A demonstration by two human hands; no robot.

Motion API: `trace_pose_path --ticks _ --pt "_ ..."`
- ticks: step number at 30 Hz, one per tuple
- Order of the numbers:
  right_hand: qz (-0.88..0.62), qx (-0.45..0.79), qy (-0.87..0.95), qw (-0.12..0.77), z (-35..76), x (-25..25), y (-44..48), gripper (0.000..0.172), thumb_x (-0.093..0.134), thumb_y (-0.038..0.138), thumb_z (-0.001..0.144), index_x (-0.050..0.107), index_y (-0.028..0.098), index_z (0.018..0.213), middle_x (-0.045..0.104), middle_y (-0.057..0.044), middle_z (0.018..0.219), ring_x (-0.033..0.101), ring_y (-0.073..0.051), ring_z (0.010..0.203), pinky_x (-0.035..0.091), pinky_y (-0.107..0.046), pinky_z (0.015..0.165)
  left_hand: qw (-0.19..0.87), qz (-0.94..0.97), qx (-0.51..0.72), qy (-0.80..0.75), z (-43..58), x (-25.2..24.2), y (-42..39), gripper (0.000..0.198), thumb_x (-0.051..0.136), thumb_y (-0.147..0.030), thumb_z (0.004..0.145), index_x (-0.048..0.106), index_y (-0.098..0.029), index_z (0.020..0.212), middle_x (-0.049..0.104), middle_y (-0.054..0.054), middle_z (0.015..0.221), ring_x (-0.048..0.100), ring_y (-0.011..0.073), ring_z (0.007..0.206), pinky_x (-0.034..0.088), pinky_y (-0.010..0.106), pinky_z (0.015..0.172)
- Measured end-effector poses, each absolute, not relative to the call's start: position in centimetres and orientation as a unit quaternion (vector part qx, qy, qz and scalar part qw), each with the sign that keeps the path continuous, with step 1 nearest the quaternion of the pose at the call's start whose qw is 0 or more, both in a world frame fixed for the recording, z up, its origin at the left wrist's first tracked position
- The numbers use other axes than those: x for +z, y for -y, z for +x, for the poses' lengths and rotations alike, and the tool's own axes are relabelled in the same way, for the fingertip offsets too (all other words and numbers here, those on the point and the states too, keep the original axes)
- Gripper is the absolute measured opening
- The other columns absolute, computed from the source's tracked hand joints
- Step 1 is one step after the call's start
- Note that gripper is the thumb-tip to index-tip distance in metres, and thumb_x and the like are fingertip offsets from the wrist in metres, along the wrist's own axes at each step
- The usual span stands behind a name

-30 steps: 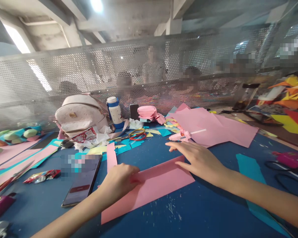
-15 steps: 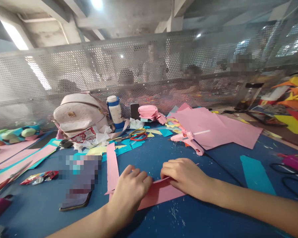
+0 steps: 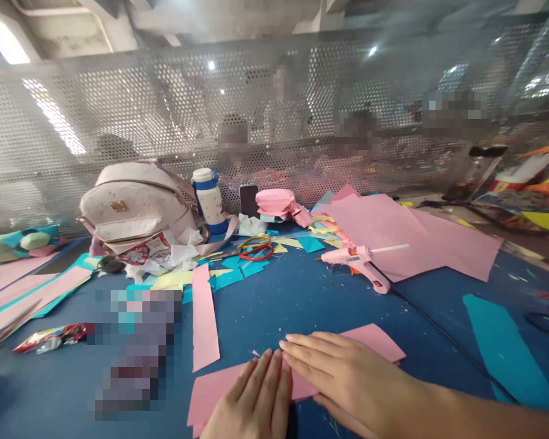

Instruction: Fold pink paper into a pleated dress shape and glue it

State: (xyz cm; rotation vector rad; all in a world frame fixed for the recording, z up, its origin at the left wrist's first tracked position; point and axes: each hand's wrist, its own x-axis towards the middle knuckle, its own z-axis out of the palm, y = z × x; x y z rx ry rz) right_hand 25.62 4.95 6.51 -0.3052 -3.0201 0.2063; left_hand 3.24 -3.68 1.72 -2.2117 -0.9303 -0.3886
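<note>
A folded sheet of pink paper (image 3: pixel 373 342) lies on the blue table, slanting from lower left to upper right. My left hand (image 3: pixel 256 399) rests flat on its middle, fingers stretched out. My right hand (image 3: pixel 343 372) is laid flat over it too, fingers straight, tips almost meeting the left hand's. Both palms cover much of the paper, so its fold is partly hidden. Just beyond the left end lies a separate pink paper strip (image 3: pixel 204 320). A pink hot glue gun (image 3: pixel 359 263) sits farther off, its black cord running to the lower right.
A phone (image 3: pixel 141 347), largely pixelated, and a snack wrapper (image 3: pixel 52 337) lie at left. Scissors (image 3: pixel 256 247) rest among paper scraps before a backpack (image 3: pixel 137 204) and a bottle (image 3: pixel 209 201). Large pink sheets (image 3: pixel 407 238) and a blue strip (image 3: pixel 507 347) are at right. A perforated metal screen (image 3: pixel 165 116) stands behind.
My fingers were curled on the pink paper's edge; now both hands lie flat on it, lower in view. The paper looks folded flat. The camera has tilted down a little.
</note>
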Motion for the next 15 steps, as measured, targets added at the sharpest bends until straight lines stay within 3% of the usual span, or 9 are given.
trace_pose_path --ticks 4,6,8,10,15 --pt "-0.124 0.130 0.983 0.022 25.9 7.0 -5.3 0.061 0.050 0.035 0.096 0.030 0.014 0.150 0.030 -0.009 0.153 0.034 -0.023 0.140 0.034 -0.037 0.115 0.354 -0.841 -0.167 0.375 3.4 0.7 3.3 0.039 0.030 -0.013 0.098 0.067 -0.011 0.112 0.073 0.008 0.112 0.070 0.0215 0.102 0.056 0.029 0.086" --pt "-0.132 0.158 0.978 0.023 25.9 6.9 -5.3 0.062 0.049 0.034 0.097 0.027 0.015 0.151 0.027 -0.007 0.154 0.031 -0.022 0.141 0.030 -0.036 0.117 0.352 -0.828 -0.220 0.378 3.8 -0.1 2.7 0.048 0.023 -0.025 0.103 0.068 -0.011 0.107 0.074 0.009 0.106 0.071 0.0202 0.098 0.053 0.029 0.093" --pt "-0.139 0.181 0.973 0.019 25.8 7.0 -5.3 0.061 0.048 0.032 0.097 0.026 0.016 0.151 0.026 -0.006 0.154 0.030 -0.021 0.142 0.029 -0.035 0.118 0.357 -0.783 -0.317 0.399 4.4 -1.0 2.2 0.050 0.021 -0.024 0.103 0.070 -0.012 0.097 0.076 0.008 0.096 0.073 0.0185 0.091 0.046 0.033 0.105" --pt "-0.141 0.197 0.970 0.003 25.6 7.1 -5.4 0.057 0.046 0.029 0.098 0.026 0.017 0.151 0.025 -0.005 0.154 0.028 -0.021 0.142 0.027 -0.035 0.118 0.354 -0.755 -0.363 0.417 4.8 -1.7 1.8 0.041 0.029 -0.013 0.100 0.069 -0.014 0.094 0.077 0.006 0.093 0.073 0.0171 0.089 0.041 0.034 0.109" --pt "-0.154 0.210 0.965 -0.029 25.3 7.9 -5.7 0.053 0.040 0.028 0.100 0.027 0.017 0.150 0.023 -0.004 0.154 0.027 -0.021 0.142 0.026 -0.036 0.118 0.335 -0.800 -0.301 0.397 4.5 -1.7 2.2 0.018 0.054 -0.014 0.092 0.067 -0.018 0.104 0.077 0.004 0.096 0.073 0.0169 0.092 0.054 0.026 0.094"
